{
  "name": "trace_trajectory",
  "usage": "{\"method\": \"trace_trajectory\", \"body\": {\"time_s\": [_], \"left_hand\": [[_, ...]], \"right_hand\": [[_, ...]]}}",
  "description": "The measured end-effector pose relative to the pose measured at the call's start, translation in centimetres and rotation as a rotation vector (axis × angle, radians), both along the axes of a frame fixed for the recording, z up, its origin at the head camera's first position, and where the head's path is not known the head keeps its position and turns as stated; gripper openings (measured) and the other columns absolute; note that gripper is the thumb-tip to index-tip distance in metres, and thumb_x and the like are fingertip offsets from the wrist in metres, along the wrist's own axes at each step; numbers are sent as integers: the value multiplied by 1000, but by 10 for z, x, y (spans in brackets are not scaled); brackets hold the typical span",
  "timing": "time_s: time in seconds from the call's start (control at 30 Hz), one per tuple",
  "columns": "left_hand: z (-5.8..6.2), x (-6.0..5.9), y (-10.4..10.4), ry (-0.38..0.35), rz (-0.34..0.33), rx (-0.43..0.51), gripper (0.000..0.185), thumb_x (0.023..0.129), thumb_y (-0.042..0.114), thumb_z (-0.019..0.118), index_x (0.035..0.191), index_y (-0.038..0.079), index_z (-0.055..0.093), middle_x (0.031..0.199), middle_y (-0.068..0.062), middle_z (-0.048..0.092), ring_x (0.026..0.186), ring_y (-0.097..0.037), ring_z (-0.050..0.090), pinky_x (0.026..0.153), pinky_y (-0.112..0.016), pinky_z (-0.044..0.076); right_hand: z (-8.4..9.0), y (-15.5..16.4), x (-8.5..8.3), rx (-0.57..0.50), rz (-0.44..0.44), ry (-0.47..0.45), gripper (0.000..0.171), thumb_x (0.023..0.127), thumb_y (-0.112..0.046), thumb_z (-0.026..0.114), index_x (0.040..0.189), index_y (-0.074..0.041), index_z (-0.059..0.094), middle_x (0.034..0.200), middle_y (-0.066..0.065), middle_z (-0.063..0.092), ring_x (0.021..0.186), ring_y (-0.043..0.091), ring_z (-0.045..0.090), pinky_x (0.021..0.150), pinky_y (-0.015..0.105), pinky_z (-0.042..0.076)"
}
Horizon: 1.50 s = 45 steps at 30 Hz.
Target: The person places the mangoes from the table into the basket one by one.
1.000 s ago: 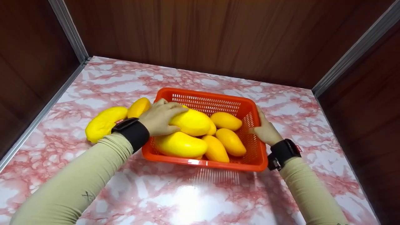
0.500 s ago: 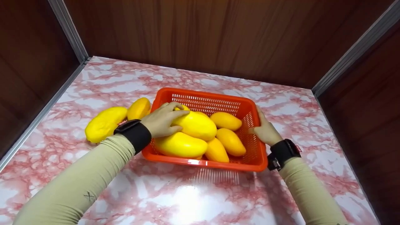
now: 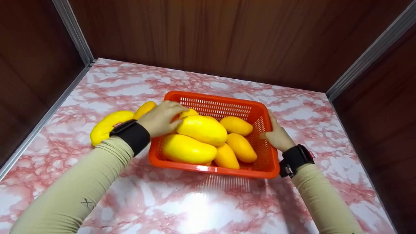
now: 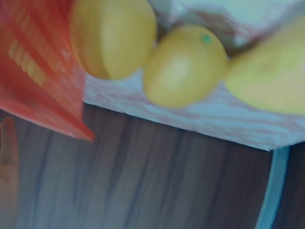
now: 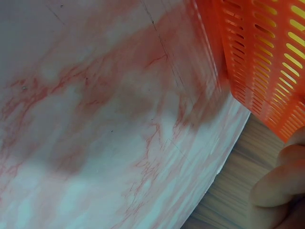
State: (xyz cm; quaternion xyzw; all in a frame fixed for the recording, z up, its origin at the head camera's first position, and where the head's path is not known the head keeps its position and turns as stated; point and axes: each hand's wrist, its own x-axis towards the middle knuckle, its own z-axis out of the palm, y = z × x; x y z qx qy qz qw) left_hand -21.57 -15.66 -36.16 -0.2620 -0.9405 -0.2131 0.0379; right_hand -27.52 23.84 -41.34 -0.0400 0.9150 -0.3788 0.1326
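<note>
An orange-red slotted basket (image 3: pixel 221 98) holds several yellow mangoes, some large and pale, others smaller and deeper in colour. My left hand (image 3: pixel 162 117) is over the basket's left rim, fingers loosely bent and spread from the thumb. Its fingertips are right at the left end of a large mango (image 3: pixel 203 131), which lies on the pile behind another large mango (image 3: pixel 188 149). My right hand (image 3: pixel 278 136) grips the right rim, thumb inside and fingers outside. In the right wrist view, that hand's bent fingers (image 5: pixel 271 191) show beside the slotted basket wall (image 5: pixel 267 62).
Left of the basket, a large lumpy yellow mango (image 3: pixel 109 125) and a smaller mango (image 3: pixel 145 108) lie on the red-and-white marbled table (image 3: pixel 130 195). The left wrist view shows several mangoes (image 4: pixel 186 67) beside the basket (image 4: pixel 43 71). Dark wood panels (image 3: pixel 208 39) enclose the back and sides.
The large mango has shifted right and toward me onto the pile. My left hand first moved with it, then drew back left off it. My right hand has stayed on the rim.
</note>
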Motion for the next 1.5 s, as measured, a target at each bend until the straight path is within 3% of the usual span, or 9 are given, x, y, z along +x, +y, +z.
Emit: {"method": "trace_trajectory", "body": {"time_s": [0.17, 0.33, 0.57, 1.03, 1.5], "left_hand": [[5, -6, -23, 77, 79, -4, 29, 92, 10, 65, 120, 2, 69, 122, -20, 65, 117, -38, 57, 105, -49, 43], [2, -7, -49, 87, 196, -50, 24, 93, 14, 64, 112, 2, 70, 118, -20, 65, 113, -40, 57, 101, -51, 45], [-3, -1, -78, 70, 345, -155, 37, 90, 22, 68, 122, 3, 66, 118, -22, 63, 110, -42, 54, 92, -55, 47], [-13, 5, -114, -29, 462, -275, 68, 87, 35, 71, 141, 0, 49, 135, -30, 52, 119, -50, 48, 94, -62, 44], [-25, 11, -135, -154, 534, -311, 86, 86, 46, 70, 151, 3, 34, 139, -35, 41, 119, -57, 42, 87, -71, 44]], "right_hand": [[1, 0, 0, 7, 1, 1, 107, 80, -10, 62, 160, -25, -8, 143, 31, 46, 113, 38, 59, 93, 44, 51], [0, 0, 0, 9, -4, 6, 107, 79, -9, 62, 160, -25, -6, 144, 31, 45, 115, 39, 57, 96, 46, 49], [0, 0, 0, -7, -6, 6, 107, 79, -9, 62, 160, -28, -5, 144, 30, 46, 115, 38, 57, 94, 46, 50], [0, 0, 0, -8, -10, -3, 107, 80, -9, 62, 160, -28, -6, 146, 30, 44, 117, 39, 57, 93, 46, 51], [0, 0, 0, -30, -13, -9, 108, 79, -8, 62, 160, -28, -6, 145, 30, 44, 115, 39, 58, 89, 44, 54]]}}
